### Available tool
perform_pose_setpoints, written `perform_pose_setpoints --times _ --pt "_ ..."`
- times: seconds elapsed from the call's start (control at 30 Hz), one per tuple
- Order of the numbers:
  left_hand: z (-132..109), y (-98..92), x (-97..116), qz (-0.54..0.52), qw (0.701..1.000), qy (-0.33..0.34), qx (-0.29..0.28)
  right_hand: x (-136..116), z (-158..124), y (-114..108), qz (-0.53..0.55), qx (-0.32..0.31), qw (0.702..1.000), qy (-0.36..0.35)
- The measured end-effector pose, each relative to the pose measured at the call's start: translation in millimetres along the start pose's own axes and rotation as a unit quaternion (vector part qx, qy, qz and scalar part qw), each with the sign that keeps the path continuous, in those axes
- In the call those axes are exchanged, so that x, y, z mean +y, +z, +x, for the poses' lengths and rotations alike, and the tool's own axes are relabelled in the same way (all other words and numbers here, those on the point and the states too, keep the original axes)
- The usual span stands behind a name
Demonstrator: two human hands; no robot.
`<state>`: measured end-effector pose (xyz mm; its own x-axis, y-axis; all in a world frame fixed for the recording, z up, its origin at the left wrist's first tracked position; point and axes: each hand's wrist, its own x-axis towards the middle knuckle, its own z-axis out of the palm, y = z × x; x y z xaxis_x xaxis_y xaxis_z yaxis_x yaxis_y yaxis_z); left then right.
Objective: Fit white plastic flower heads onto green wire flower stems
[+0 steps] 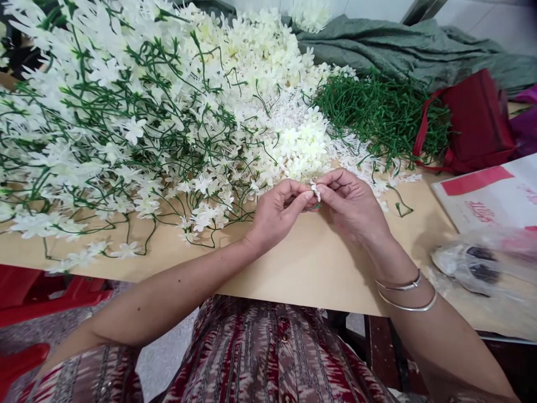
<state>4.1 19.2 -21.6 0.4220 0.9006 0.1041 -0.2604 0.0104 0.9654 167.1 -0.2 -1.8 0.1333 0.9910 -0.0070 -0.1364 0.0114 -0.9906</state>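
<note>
A small white artificial flower (316,192) is pinched between both hands above the near part of the table, a bit of green stem showing just under it. My left hand (277,212) closes thumb and forefinger on its left side. From the right, my right hand (354,204) pinches it too, with the fingertips of the two hands almost touching. The fingers cover much of the flower. Directly behind the hands lies a heap of loose white petals (302,145). To the left spreads a large pile of white flowers on green stems (138,117).
Green plastic stems (377,115) are heaped at the back right beside a dark red bag (476,123). A white and red printed bag (490,190) and a clear plastic bag (482,263) with dark items lie at right. Red stools (46,294) stand below the table's left edge.
</note>
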Motion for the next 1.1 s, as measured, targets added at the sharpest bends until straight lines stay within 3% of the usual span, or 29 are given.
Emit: perform_pose_setpoints --times 0.23,0.5,0.83,0.97,1.1 --pt "-0.3 -2.9 6.3 0.001 1.0 -0.018 0.004 -10.1 0.2 -11.5 -0.055 -0.01 0.998 -0.006" --pt "-1.6 -2.8 5.5 0.042 0.999 -0.011 -0.015 -6.0 -0.8 -8.6 -0.067 -0.029 0.996 0.052" --pt "-3.4 -3.9 13.4 0.119 0.993 0.001 -0.016 -13.5 6.8 -10.3 -0.076 -0.054 0.995 0.039" --pt "-14.9 -5.6 16.9 0.32 0.943 0.068 -0.065 -15.8 8.7 -26.0 -0.191 0.027 0.98 -0.057" --pt "-22.4 -9.9 14.6 0.428 0.892 0.123 -0.078 -11.8 9.2 -35.0 -0.31 0.017 0.948 -0.072"
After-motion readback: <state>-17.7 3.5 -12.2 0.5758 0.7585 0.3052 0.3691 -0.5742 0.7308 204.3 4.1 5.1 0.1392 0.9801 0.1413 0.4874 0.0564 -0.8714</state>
